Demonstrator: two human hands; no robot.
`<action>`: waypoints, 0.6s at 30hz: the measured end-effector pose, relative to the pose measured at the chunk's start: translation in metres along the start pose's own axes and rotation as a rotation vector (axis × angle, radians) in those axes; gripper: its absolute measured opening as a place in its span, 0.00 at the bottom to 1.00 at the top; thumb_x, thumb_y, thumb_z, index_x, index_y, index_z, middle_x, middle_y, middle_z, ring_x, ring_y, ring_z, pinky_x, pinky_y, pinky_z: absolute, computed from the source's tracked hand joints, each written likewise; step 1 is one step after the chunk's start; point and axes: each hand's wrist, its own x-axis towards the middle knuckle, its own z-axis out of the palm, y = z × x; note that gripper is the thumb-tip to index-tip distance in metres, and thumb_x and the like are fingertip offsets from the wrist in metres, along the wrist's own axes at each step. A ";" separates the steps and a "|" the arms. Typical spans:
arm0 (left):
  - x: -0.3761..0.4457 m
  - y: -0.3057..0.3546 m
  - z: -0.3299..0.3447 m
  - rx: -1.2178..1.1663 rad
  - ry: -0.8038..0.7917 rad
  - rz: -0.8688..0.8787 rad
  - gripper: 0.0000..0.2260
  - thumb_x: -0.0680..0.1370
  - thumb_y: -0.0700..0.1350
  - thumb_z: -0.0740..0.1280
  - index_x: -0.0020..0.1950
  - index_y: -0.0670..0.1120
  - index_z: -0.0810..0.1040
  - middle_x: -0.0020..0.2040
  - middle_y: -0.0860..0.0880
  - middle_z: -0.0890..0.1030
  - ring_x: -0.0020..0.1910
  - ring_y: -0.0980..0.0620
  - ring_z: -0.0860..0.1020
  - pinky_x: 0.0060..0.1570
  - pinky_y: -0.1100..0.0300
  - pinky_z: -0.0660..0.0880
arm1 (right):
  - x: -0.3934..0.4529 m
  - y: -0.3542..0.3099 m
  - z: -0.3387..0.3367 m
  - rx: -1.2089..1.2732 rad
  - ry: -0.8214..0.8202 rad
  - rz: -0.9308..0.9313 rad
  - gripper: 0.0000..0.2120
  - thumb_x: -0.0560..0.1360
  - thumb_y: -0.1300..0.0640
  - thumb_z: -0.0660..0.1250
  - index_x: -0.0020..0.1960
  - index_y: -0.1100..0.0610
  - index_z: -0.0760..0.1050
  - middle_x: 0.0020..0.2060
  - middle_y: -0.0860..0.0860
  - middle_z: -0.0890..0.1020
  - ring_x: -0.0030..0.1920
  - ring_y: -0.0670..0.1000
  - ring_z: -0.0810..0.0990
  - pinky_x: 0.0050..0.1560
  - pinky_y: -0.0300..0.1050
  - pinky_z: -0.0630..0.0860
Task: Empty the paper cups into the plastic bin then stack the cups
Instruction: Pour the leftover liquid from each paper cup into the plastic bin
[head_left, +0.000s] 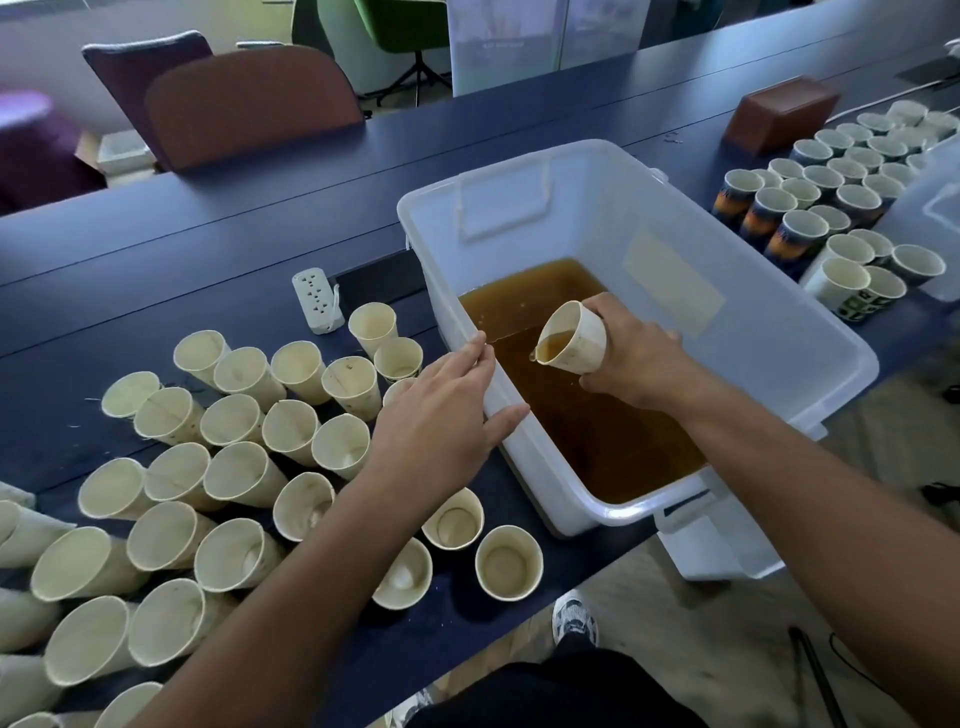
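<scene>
I am in an office, in a big room for meetings. I stand at a long dark blue table (218, 228) that runs far across the room. On the other side a brown chair (249, 104) and a purple chair (140, 62) are pushed up to it. Farther back is a green chair (410, 26) on a metal star foot, the kind that spins. A white power strip (318, 301) lies on the table for plugging things in. The floor under me is grey carpet (639, 582).
</scene>
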 end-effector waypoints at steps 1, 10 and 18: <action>0.000 0.000 0.000 0.003 -0.001 -0.001 0.33 0.81 0.65 0.55 0.82 0.52 0.53 0.82 0.58 0.51 0.80 0.55 0.55 0.73 0.51 0.64 | 0.000 0.000 0.000 -0.008 0.002 -0.001 0.33 0.69 0.56 0.76 0.67 0.46 0.62 0.51 0.44 0.74 0.49 0.49 0.70 0.55 0.53 0.60; 0.000 0.001 0.000 0.017 -0.001 -0.012 0.33 0.81 0.66 0.55 0.82 0.53 0.53 0.82 0.58 0.50 0.80 0.55 0.56 0.72 0.50 0.66 | -0.001 0.000 -0.001 -0.077 0.026 -0.001 0.33 0.69 0.56 0.76 0.67 0.46 0.63 0.49 0.44 0.73 0.48 0.49 0.69 0.53 0.51 0.56; -0.001 0.001 0.000 0.019 0.005 -0.009 0.33 0.81 0.66 0.55 0.82 0.53 0.54 0.82 0.58 0.50 0.79 0.55 0.57 0.72 0.51 0.65 | -0.001 -0.002 -0.001 -0.125 0.065 -0.014 0.32 0.69 0.57 0.75 0.68 0.47 0.64 0.49 0.45 0.72 0.48 0.49 0.68 0.53 0.51 0.56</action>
